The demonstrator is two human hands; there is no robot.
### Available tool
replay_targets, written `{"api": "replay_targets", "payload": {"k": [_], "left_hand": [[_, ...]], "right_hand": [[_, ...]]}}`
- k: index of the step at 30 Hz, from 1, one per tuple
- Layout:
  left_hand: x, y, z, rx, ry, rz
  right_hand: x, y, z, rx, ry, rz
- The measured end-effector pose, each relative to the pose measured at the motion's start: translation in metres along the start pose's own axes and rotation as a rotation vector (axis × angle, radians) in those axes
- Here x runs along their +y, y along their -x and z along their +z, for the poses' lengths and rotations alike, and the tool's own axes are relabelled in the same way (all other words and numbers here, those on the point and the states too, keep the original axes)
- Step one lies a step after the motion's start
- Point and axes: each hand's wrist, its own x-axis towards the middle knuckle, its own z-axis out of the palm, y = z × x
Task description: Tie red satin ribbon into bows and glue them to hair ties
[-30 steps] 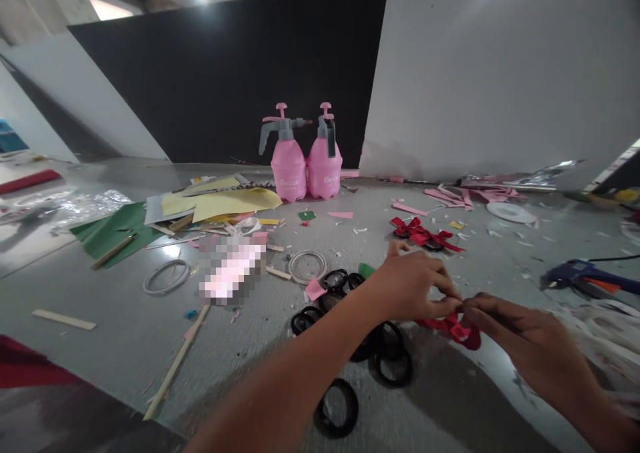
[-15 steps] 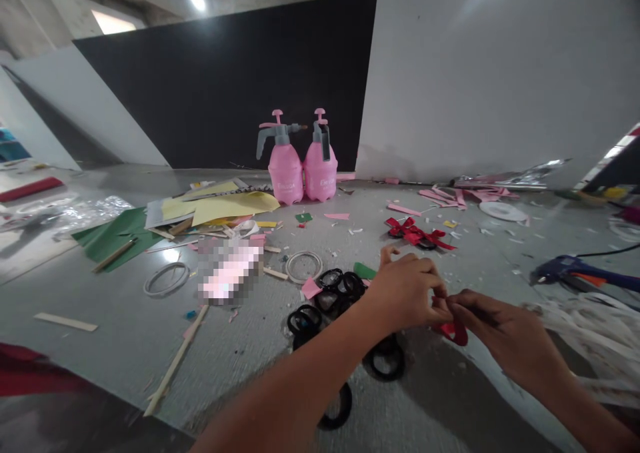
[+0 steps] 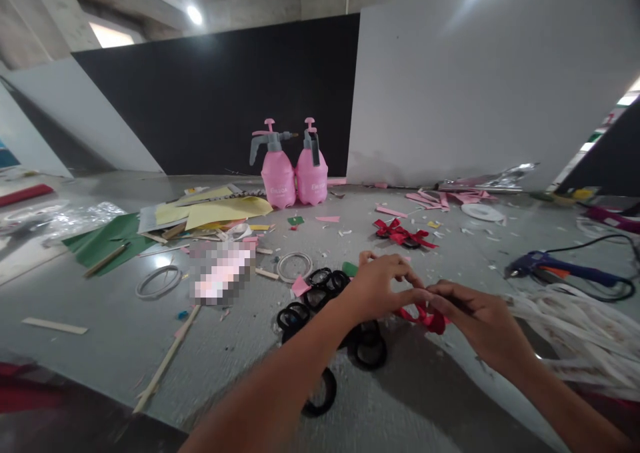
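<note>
A red ribbon (image 3: pixel 431 321) hangs in loops below my fingertips, above the grey table (image 3: pixel 240 373). My left hand (image 3: pixel 387 285) is pinched on it from the left, with thumb and fingers drawn together. From the right, my right hand (image 3: pixel 473 313) meets it, its thumb and finger pinching the ribbon as well. The exact grip is partly hidden behind the fingers. Beneath and beside my left forearm lies a heap of black hair ties (image 3: pixel 370 346). Red bows (image 3: pixel 403 233) on black bands rest just beyond my hands.
A blue glue gun (image 3: pixel 565 266) and a pile of white ribbon (image 3: pixel 575 326) lie at right. Two pink spray bottles (image 3: pixel 278 179) stand by the back panel. Yellow paper (image 3: pixel 227 209), green sheets (image 3: pixel 107 243), rings and a wooden stick (image 3: pixel 170 359) lie at left.
The view has shifted slightly, so most things sit further left. My hands remain together, and more of the red ribbon now shows in loops beneath the fingers.
</note>
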Motion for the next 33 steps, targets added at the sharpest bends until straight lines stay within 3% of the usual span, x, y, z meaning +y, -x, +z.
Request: {"api": "replay_targets", "payload": {"k": [12,22,27,33], "left_hand": [[-0.001,-0.003,0.008,0.002,-0.127,-0.067],[0.01,-0.018,0.04,0.176,-0.43,-0.01],[0.017,-0.017,0.046,0.165,-0.586,0.049],[0.019,-0.019,0.047,0.203,-0.69,0.023]], "right_hand": [[0.008,-0.005,0.002,0.014,0.049,-0.125],[0.025,-0.013,-0.005,0.126,-0.028,-0.063],[0.03,-0.017,-0.002,0.129,-0.057,-0.063],[0.03,-0.024,0.003,0.151,-0.167,-0.064]]}}
